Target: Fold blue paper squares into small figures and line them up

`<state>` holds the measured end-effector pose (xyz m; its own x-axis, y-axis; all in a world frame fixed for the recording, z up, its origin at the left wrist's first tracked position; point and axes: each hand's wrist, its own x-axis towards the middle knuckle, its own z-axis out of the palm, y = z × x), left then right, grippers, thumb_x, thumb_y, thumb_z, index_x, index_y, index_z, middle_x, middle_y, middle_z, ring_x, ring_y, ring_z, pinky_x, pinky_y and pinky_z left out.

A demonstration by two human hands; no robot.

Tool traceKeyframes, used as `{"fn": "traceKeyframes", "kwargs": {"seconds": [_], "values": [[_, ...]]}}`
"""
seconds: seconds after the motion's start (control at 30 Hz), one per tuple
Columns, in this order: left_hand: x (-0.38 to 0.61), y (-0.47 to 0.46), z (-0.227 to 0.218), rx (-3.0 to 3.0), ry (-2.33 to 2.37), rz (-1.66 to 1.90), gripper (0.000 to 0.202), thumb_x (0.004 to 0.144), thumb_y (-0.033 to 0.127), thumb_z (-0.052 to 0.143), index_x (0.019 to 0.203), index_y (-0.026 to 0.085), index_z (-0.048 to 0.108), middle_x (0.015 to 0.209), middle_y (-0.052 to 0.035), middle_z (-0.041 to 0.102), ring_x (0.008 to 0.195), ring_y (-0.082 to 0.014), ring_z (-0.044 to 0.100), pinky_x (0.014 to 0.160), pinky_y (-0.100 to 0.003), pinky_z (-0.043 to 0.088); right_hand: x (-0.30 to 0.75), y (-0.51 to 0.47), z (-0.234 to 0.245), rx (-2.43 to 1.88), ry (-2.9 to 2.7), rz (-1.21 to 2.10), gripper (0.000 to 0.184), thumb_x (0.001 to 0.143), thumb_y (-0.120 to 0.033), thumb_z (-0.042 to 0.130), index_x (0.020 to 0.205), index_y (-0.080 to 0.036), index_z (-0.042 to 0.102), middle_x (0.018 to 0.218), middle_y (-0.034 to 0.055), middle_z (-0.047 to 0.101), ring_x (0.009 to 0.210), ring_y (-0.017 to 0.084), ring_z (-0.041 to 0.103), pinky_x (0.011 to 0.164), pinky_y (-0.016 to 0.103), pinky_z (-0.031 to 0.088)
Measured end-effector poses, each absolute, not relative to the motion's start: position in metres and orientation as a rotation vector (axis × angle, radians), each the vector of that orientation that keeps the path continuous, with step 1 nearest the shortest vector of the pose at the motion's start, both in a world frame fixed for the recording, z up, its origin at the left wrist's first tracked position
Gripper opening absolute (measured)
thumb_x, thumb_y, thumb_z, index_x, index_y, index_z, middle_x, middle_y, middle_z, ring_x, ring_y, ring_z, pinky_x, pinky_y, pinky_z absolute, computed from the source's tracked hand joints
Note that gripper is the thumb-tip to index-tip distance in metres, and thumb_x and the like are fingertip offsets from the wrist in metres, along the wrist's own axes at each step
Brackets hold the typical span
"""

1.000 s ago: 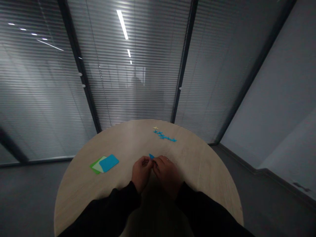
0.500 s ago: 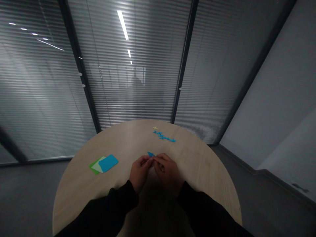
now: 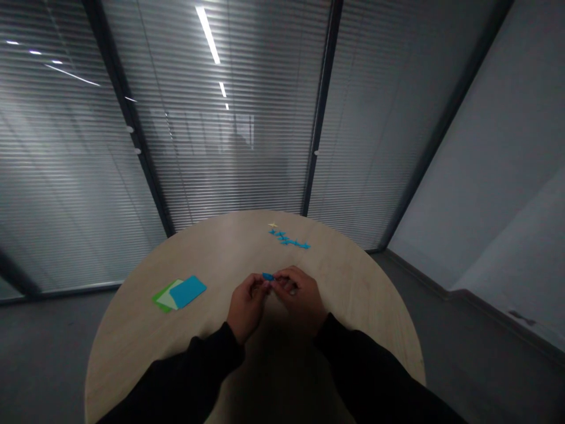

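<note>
The small blue piece (image 3: pixel 268 276) is held in the air above the near half of the round table (image 3: pixel 353 306), a little in from the edge closest to the person. Its exact shape cannot be confirmed, as fingers cover part of it. The left hand (image 3: pixel 247 306) is closed on its left end in a fingertip pinch. The right hand (image 3: pixel 300 292) is also closed, with its fingertips meeting the piece from the other side. Both hands are in contact with the piece and with nothing else.

Toward the far edge of the table lies a row of small blue shapes (image 3: pixel 286 239), running at a slant. At its far end sits a pale yellow star shape (image 3: pixel 272 225), just beside the last blue shape. The row appears complete as laid out, while the piece in hand remains separate from it, well apart.

Near the left edge are a blue card (image 3: pixel 188 291), a pale card (image 3: pixel 168 299) and a green card (image 3: pixel 159 301), overlapping, with the blue one on top. Both hands are well apart from these cards. Black sleeves (image 3: pixel 176 371) cover both forearms.
</note>
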<state>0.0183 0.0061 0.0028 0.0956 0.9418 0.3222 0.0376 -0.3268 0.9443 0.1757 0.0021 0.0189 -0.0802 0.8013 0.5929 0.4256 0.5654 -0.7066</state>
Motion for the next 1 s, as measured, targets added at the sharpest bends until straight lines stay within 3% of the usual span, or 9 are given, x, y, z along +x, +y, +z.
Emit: {"fn": "traceKeyframes", "kwargs": {"seconds": [0.33, 0.47, 0.63, 1.0], "values": [[0.0186, 0.0022, 0.0070, 1.517, 0.983, 1.376, 0.016, 0.088, 0.033, 0.062, 0.089, 0.018, 0.066, 0.079, -0.0020, 0.069, 0.077, -0.0187, 0.065, 0.073, -0.030, 0.049, 0.1747, 0.0012, 0.0190, -0.945, -1.819, 0.229, 0.006, 0.089, -0.023, 0.064, 0.087, -0.020, 0.068, 0.086, 0.0048, 0.066, 0.075, 0.017, 0.062, 0.061, 0.026, 0.051], [0.0190, 0.0014, 0.0072, 1.562, 0.992, 1.366, 0.016, 0.089, 0.033, 0.060, 0.091, 0.018, 0.066, 0.081, -0.0031, 0.070, 0.076, -0.0185, 0.064, 0.071, -0.030, 0.049, 0.1749, 0.0001, 0.0191, -0.951, -1.809, 0.201, 0.010, 0.089, -0.023, 0.063, 0.096, -0.019, 0.068, 0.088, 0.0059, 0.068, 0.073, 0.017, 0.063, 0.066, 0.029, 0.053], [0.0199, 0.0016, 0.0062, 1.617, 0.931, 1.357, 0.015, 0.091, 0.031, 0.059, 0.094, 0.018, 0.066, 0.091, -0.0059, 0.074, 0.084, -0.0202, 0.068, 0.079, -0.032, 0.052, 0.1730, -0.0011, 0.0198, -0.943, -1.811, 0.183, 0.017, 0.087, -0.021, 0.061, 0.103, -0.019, 0.067, 0.088, 0.0067, 0.068, 0.076, 0.019, 0.064, 0.069, 0.031, 0.054], [0.0192, 0.0017, 0.0069, 1.591, 1.001, 1.335, 0.022, 0.089, 0.037, 0.061, 0.097, 0.018, 0.067, 0.091, -0.0052, 0.072, 0.081, -0.0194, 0.066, 0.075, -0.031, 0.050, 0.1710, -0.0012, 0.0194, -1.014, -1.632, 0.614, 0.023, 0.088, -0.029, 0.061, 0.110, -0.020, 0.065, 0.092, 0.0056, 0.069, 0.077, 0.017, 0.066, 0.066, 0.028, 0.054]]}}
